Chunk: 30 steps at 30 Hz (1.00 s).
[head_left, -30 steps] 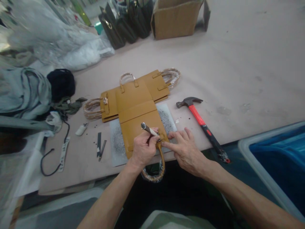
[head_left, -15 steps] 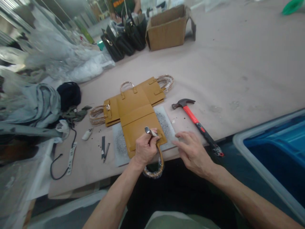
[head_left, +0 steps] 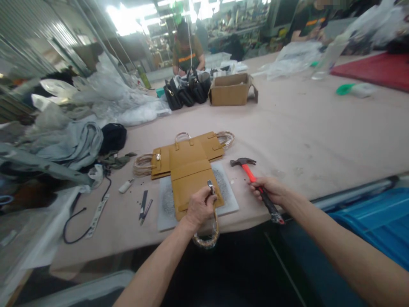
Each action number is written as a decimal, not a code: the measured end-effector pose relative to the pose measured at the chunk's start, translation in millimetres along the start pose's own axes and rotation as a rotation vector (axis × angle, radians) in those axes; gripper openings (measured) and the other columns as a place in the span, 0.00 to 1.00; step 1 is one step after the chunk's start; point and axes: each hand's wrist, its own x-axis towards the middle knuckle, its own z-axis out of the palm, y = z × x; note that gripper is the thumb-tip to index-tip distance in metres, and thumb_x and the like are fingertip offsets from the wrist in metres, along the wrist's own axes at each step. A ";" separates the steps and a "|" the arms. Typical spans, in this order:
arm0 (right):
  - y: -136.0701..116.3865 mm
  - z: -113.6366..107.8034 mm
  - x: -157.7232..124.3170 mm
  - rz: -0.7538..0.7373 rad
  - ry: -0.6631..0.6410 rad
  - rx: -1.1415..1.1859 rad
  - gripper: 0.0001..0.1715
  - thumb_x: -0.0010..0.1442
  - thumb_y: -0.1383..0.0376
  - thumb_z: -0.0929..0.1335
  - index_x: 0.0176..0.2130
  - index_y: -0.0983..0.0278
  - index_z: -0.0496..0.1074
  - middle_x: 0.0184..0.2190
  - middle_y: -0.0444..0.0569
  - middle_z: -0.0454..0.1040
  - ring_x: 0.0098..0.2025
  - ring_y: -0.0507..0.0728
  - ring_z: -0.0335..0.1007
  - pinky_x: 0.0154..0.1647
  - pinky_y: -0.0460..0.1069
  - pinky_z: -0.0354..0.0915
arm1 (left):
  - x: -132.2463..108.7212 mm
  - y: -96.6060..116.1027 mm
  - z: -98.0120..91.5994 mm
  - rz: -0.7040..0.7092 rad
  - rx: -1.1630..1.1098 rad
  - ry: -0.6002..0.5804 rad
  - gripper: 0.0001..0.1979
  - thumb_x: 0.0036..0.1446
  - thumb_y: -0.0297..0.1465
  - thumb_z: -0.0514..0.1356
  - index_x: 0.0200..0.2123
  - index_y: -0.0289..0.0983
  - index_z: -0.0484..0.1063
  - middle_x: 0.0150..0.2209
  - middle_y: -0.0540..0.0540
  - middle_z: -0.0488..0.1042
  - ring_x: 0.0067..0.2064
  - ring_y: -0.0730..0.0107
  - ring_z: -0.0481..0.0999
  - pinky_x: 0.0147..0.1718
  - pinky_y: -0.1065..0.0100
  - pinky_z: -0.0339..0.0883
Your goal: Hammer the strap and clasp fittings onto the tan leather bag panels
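Head view: left grip (head_left: pixel 200 207) closed on an upright metal-topped tool (head_left: pixel 210 184), its lower end hidden by fingers. Tool stands over the tan bag panel (head_left: pixel 188 187), near the base of the wrapped handle (head_left: pixel 206 244). Probably pinched like this to keep it vertical and on its spot, hand side likely steadying the panel too. Panel lies flat under left grip on a speckled slab (head_left: pixel 230 196), presumably a firm backing that spares the table (head_left: pixel 303 128). Handle loops past the table edge just below left grip, likely so its bulk doesn't lift the panel.

Right grip (head_left: pixel 268 189) has fingers on the handle of the hammer (head_left: pixel 247 170); can't tell if fully closed round it. Hammer lies on the table, head beyond right grip, butt toward the near edge; looks placed for easy reach.

Pose: left forearm (head_left: pixel 159 266) slants up and inward from below, wrist low, thumb and fingers bunched. Right forearm (head_left: pixel 332 234) extends from lower right, well apart from left grip, palm mostly down. Dark flat blade (head_left: pixel 143 204) and thin metal tool (head_left: pixel 147 212) lie left of left grip, apart from it.
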 end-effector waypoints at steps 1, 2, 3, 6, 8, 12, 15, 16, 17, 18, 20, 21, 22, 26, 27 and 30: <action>-8.0 1.5 -6.0 -0.009 -0.017 0.038 0.03 0.58 0.65 0.64 0.31 0.62 0.64 0.21 0.43 0.63 0.20 0.52 0.59 0.21 0.48 0.61 | 0.0 -0.3 0.1 -0.006 -0.001 -0.001 0.05 0.61 0.26 0.60 0.38 0.39 0.76 0.40 0.44 0.82 0.43 0.63 0.83 0.48 0.64 0.76; -15.6 2.5 -15.1 -0.018 -0.018 0.068 0.07 0.62 0.63 0.62 0.31 0.61 0.62 0.20 0.41 0.60 0.18 0.51 0.55 0.18 0.47 0.58 | 0.0 -0.7 0.3 -0.012 -0.002 -0.003 0.05 0.61 0.26 0.60 0.38 0.39 0.76 0.39 0.44 0.82 0.42 0.62 0.83 0.47 0.64 0.75; -22.6 2.8 -26.9 -0.027 -0.009 0.096 0.10 0.65 0.60 0.59 0.32 0.60 0.61 0.20 0.39 0.58 0.17 0.50 0.51 0.17 0.46 0.56 | 0.0 -1.2 0.4 -0.015 -0.004 -0.006 0.05 0.61 0.26 0.60 0.38 0.38 0.76 0.39 0.44 0.82 0.42 0.62 0.83 0.46 0.64 0.75; -39.8 -2.3 -71.4 -0.174 0.095 0.104 0.20 0.70 0.50 0.55 0.34 0.59 0.60 0.21 0.39 0.58 0.17 0.50 0.52 0.17 0.46 0.53 | 0.0 -2.2 0.8 -0.013 -0.012 -0.011 0.05 0.61 0.26 0.60 0.39 0.38 0.76 0.39 0.43 0.82 0.41 0.62 0.82 0.44 0.64 0.75; -48.2 -8.2 -98.4 -0.433 0.239 -0.061 0.23 0.70 0.46 0.57 0.33 0.59 0.61 0.21 0.40 0.60 0.19 0.50 0.55 0.20 0.46 0.52 | 0.1 -2.1 0.9 -0.015 -0.012 -0.011 0.06 0.60 0.26 0.60 0.39 0.38 0.76 0.38 0.44 0.81 0.40 0.62 0.82 0.44 0.64 0.74; -62.6 -16.9 -125.8 -0.767 0.254 -0.555 0.23 0.71 0.50 0.58 0.28 0.59 0.60 0.17 0.41 0.61 0.18 0.51 0.51 0.22 0.50 0.44 | 0.6 -0.7 0.7 -0.028 0.007 -0.009 0.07 0.59 0.25 0.60 0.39 0.39 0.76 0.36 0.45 0.81 0.39 0.63 0.81 0.42 0.66 0.73; -77.6 -24.0 -137.0 -0.830 0.257 -0.703 0.23 0.72 0.52 0.57 0.28 0.58 0.60 0.16 0.41 0.62 0.16 0.51 0.48 0.21 0.51 0.40 | 1.4 -0.3 0.5 -0.030 0.012 -0.013 0.06 0.59 0.25 0.60 0.38 0.39 0.76 0.34 0.45 0.80 0.38 0.64 0.80 0.42 0.66 0.73; -82.7 -26.4 -141.5 -0.858 0.318 -0.676 0.23 0.73 0.52 0.57 0.29 0.58 0.61 0.16 0.41 0.62 0.16 0.51 0.50 0.20 0.50 0.42 | 1.6 -0.2 0.3 -0.026 0.010 -0.017 0.06 0.59 0.25 0.60 0.38 0.39 0.76 0.34 0.45 0.80 0.38 0.64 0.80 0.42 0.66 0.73; -87.0 -28.0 -145.9 -0.885 0.417 -0.616 0.23 0.73 0.52 0.57 0.30 0.58 0.61 0.16 0.41 0.62 0.16 0.51 0.52 0.20 0.49 0.45 | 1.9 -0.1 0.1 -0.021 0.007 -0.022 0.06 0.59 0.25 0.60 0.37 0.39 0.76 0.35 0.45 0.80 0.38 0.64 0.80 0.42 0.66 0.72; -89.7 -28.6 -149.6 -0.913 0.532 -0.539 0.22 0.74 0.52 0.57 0.31 0.58 0.62 0.17 0.41 0.63 0.16 0.51 0.55 0.20 0.48 0.48 | 2.1 0.1 -0.1 -0.018 0.003 -0.026 0.06 0.60 0.25 0.60 0.37 0.39 0.76 0.35 0.45 0.80 0.38 0.64 0.80 0.42 0.66 0.72; -89.0 -26.6 -152.5 -0.980 0.652 -0.462 0.20 0.74 0.55 0.57 0.32 0.59 0.63 0.18 0.41 0.65 0.17 0.50 0.58 0.20 0.47 0.51 | 2.4 0.8 -0.5 -0.017 0.001 -0.029 0.05 0.60 0.25 0.59 0.36 0.39 0.75 0.35 0.45 0.80 0.38 0.64 0.80 0.42 0.66 0.72; -86.0 -24.6 -151.5 -0.998 0.640 -0.492 0.19 0.74 0.56 0.58 0.32 0.59 0.63 0.17 0.41 0.65 0.16 0.50 0.57 0.19 0.47 0.50 | 2.4 1.2 -0.5 -0.016 0.007 -0.035 0.05 0.60 0.26 0.59 0.36 0.39 0.75 0.35 0.45 0.79 0.38 0.64 0.80 0.42 0.66 0.71; -82.1 -22.6 -149.3 -1.002 0.562 -0.563 0.20 0.74 0.57 0.58 0.31 0.59 0.62 0.16 0.40 0.64 0.15 0.50 0.55 0.18 0.48 0.47 | 2.5 1.6 -0.5 -0.017 0.018 -0.037 0.04 0.60 0.26 0.59 0.35 0.39 0.74 0.34 0.46 0.79 0.37 0.64 0.79 0.41 0.66 0.71; -71.3 -20.5 -142.0 -0.867 0.312 -0.677 0.21 0.72 0.55 0.59 0.28 0.58 0.61 0.15 0.40 0.63 0.14 0.51 0.52 0.19 0.50 0.43 | 2.7 1.8 0.2 -0.013 0.051 -0.049 0.04 0.61 0.26 0.58 0.33 0.39 0.72 0.32 0.46 0.78 0.36 0.64 0.78 0.38 0.67 0.69; -71.2 -20.8 -142.5 -0.843 0.368 -0.591 0.21 0.73 0.54 0.59 0.29 0.58 0.61 0.16 0.41 0.64 0.15 0.51 0.54 0.19 0.49 0.46 | 2.9 1.6 0.2 -0.008 0.043 -0.050 0.04 0.61 0.26 0.58 0.34 0.39 0.72 0.33 0.46 0.78 0.37 0.64 0.78 0.39 0.67 0.68; -72.6 -20.0 -146.1 -0.797 0.510 -0.408 0.22 0.73 0.52 0.56 0.30 0.58 0.60 0.17 0.42 0.64 0.17 0.52 0.56 0.20 0.49 0.49 | 3.4 1.3 -0.2 -0.005 0.022 -0.057 0.04 0.62 0.26 0.58 0.34 0.39 0.72 0.34 0.46 0.78 0.37 0.65 0.78 0.39 0.67 0.68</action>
